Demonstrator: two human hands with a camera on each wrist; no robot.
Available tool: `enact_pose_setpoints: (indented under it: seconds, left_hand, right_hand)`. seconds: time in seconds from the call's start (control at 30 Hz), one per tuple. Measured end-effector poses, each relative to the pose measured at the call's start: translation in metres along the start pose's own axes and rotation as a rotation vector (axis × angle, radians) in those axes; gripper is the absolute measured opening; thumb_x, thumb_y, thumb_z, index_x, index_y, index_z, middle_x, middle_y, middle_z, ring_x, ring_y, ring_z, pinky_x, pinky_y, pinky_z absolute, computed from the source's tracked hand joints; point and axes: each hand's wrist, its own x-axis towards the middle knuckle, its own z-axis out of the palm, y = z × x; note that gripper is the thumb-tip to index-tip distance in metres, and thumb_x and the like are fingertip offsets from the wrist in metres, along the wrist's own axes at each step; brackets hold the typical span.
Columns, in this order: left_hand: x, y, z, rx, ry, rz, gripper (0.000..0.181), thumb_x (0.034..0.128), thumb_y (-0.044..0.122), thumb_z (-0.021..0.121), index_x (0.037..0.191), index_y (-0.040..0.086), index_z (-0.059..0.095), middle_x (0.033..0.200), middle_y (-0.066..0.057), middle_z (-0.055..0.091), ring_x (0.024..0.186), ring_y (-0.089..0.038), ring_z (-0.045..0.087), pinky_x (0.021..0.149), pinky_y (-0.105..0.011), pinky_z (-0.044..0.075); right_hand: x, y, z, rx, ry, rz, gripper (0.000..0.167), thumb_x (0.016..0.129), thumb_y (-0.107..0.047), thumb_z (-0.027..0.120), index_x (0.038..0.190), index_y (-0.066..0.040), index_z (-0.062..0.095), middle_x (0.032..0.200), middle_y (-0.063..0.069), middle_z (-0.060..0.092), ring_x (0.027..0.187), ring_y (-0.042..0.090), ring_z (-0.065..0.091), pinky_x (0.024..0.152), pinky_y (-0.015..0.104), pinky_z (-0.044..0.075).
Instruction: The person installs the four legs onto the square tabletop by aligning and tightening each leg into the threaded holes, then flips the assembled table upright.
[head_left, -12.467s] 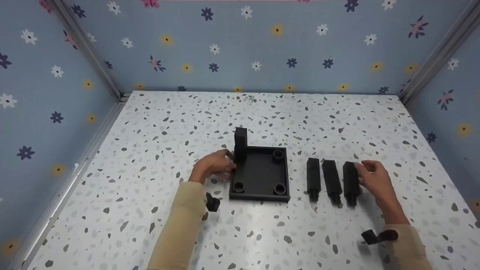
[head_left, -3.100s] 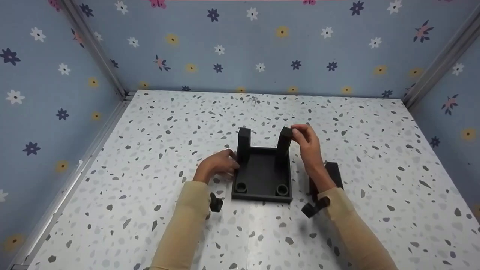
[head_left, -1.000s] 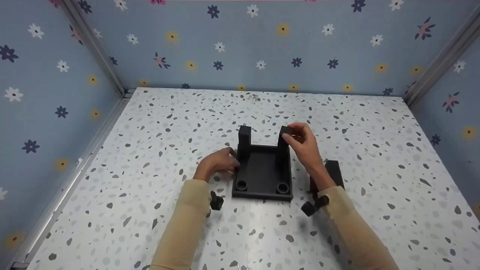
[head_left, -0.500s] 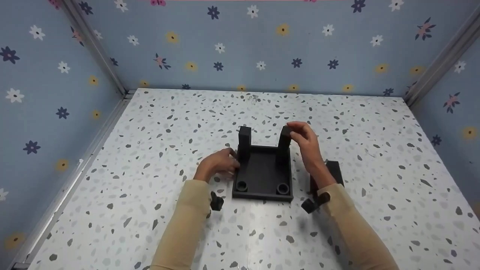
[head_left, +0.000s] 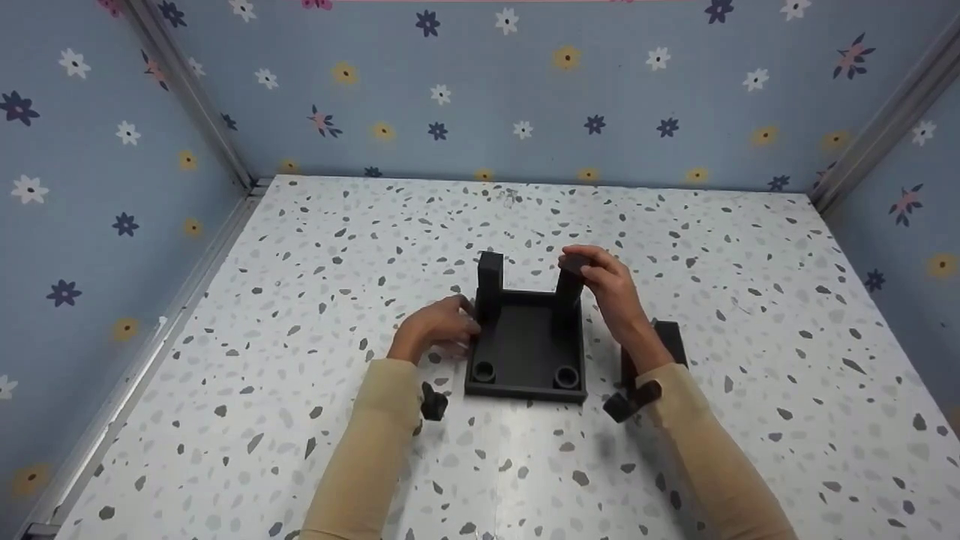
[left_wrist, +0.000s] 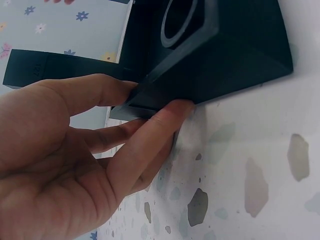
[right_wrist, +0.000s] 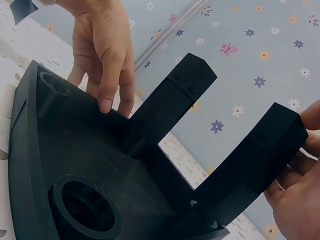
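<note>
A black square tabletop (head_left: 529, 345) lies upside down, with round sockets showing at its two near corners. One black table leg (head_left: 490, 274) stands upright at its far left corner. At the far right corner stands another table leg (head_left: 568, 296), slightly tilted, its foot at the corner. My right hand (head_left: 615, 292) grips that leg near the top, thumb and fingers round it. My left hand (head_left: 436, 326) pinches the tabletop's left side; in the left wrist view its thumb lies on the rim (left_wrist: 150, 80) and its fingers are against the outer side.
Right of the tabletop, a loose table leg (head_left: 670, 339) lies on the speckled white table (head_left: 495, 457). Another dark leg (head_left: 627, 365) lies beside it, mostly behind my right forearm. Flowered blue panels (head_left: 480, 90) enclose the back and sides.
Earlier, three legs lay at the right; one now stands at the far right corner. Over the last second my right fingers shift round its top and the top turns. My left hand stays put.
</note>
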Motion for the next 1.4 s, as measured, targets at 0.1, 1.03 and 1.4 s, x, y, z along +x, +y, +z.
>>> enact_pose_setpoints:
  seconds: [0.1, 1.03, 1.4]
  left_hand:
    - [0.0005, 0.0005, 0.0003, -0.023, -0.01, -0.005, 0.045, 0.0839, 0.004, 0.057, 0.128, 0.003, 0.048, 0.106, -0.013, 0.058, 0.073, -0.016, 0.063, 0.067, -0.027, 0.056]
    - [0.0009, -0.0022, 0.0015, -0.083, 0.002, -0.017, 0.046, 0.0849, 0.006, 0.06, 0.128, 0.004, 0.046, 0.099, -0.012, 0.058, 0.079, -0.018, 0.063, 0.073, -0.032, 0.058]
    - [0.0001, -0.0023, 0.0007, -0.067, 0.001, -0.024, 0.046, 0.0848, 0.007, 0.06, 0.129, 0.005, 0.047, 0.108, -0.014, 0.057, 0.081, -0.019, 0.064, 0.074, -0.032, 0.058]
  right_hand:
    - [-0.0008, -0.0009, 0.0007, 0.005, 0.025, 0.007, 0.035, 0.092, -0.001, 0.044, 0.126, 0.009, 0.051, 0.118, 0.013, 0.058, 0.106, 0.016, 0.058, 0.089, 0.026, 0.045]
    - [-0.006, 0.0024, 0.0022, -0.208, 0.132, 0.011, 0.033, 0.089, -0.013, 0.065, 0.116, 0.0, 0.049, 0.109, 0.007, 0.052, 0.102, 0.02, 0.052, 0.087, 0.028, 0.045]
    - [-0.0063, 0.0064, 0.006, -0.258, 0.175, -0.042, 0.033, 0.087, -0.012, 0.069, 0.111, 0.0, 0.05, 0.106, 0.007, 0.054, 0.101, 0.019, 0.053, 0.09, 0.03, 0.045]
